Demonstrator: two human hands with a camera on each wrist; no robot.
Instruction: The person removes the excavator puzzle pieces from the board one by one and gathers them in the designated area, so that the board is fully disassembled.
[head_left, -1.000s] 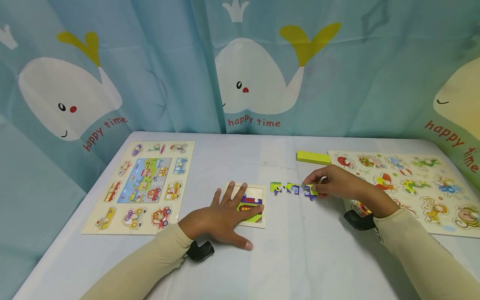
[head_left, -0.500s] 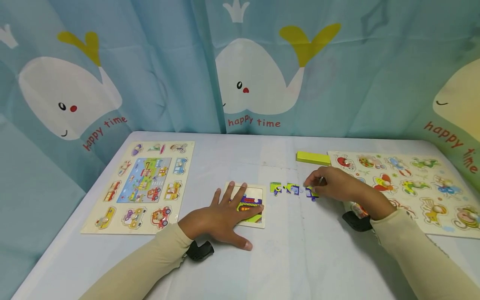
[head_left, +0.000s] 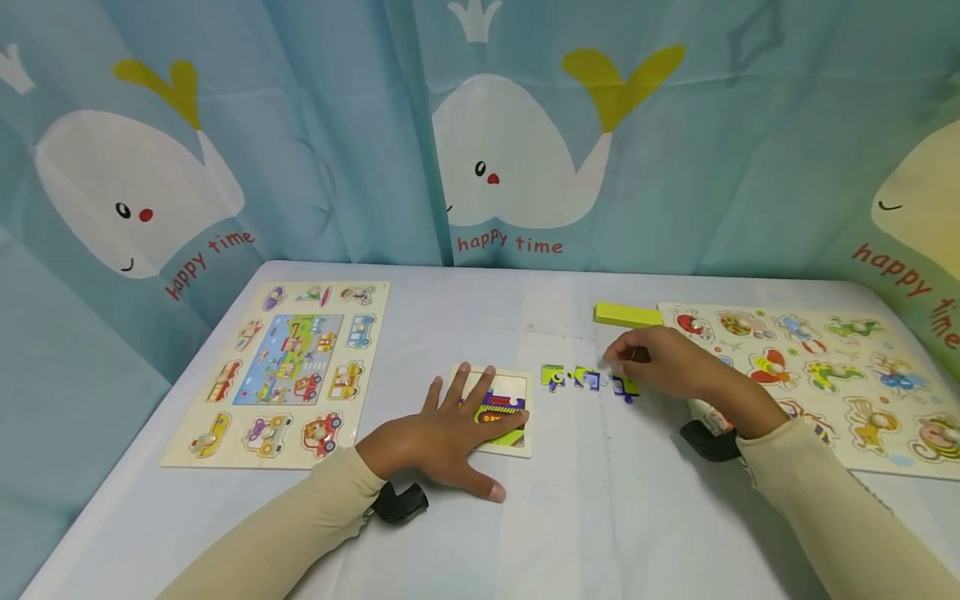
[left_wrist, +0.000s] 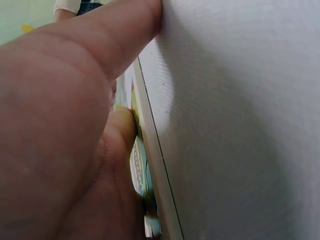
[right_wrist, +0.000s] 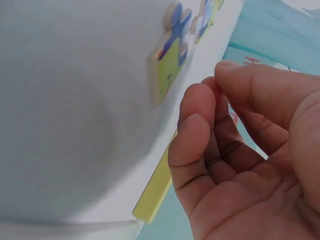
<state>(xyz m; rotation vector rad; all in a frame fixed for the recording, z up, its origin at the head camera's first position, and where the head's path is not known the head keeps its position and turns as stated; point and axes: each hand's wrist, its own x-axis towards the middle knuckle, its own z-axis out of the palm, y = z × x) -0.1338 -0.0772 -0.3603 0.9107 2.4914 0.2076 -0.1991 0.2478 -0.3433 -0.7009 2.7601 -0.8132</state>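
My left hand (head_left: 442,442) lies flat with spread fingers over a small wooden puzzle board (head_left: 512,385), pressing it to the table. Part of a purple, orange and green picture shows between the fingers. In a row to its right are three jigsaw pieces: a left piece (head_left: 552,376), a middle piece (head_left: 587,378) and a right piece (head_left: 624,386). Just above the right piece is my right hand (head_left: 663,362), fingers loosely curled. In the right wrist view that piece (right_wrist: 170,62) lies on the table apart from the fingertips, and nothing shows between thumb and fingers.
A yellow-green block (head_left: 627,314) sits behind the right hand. A peg puzzle board with vehicles (head_left: 225,333) lies at the left. Another with insects and animals (head_left: 817,333) lies at the right, partly under the right forearm. A blue curtain (head_left: 337,125) hangs behind the table.
My right hand has let go of the right jigsaw piece and lifted slightly off it. That piece has shifted a little to the right. The left hand has stayed in place.
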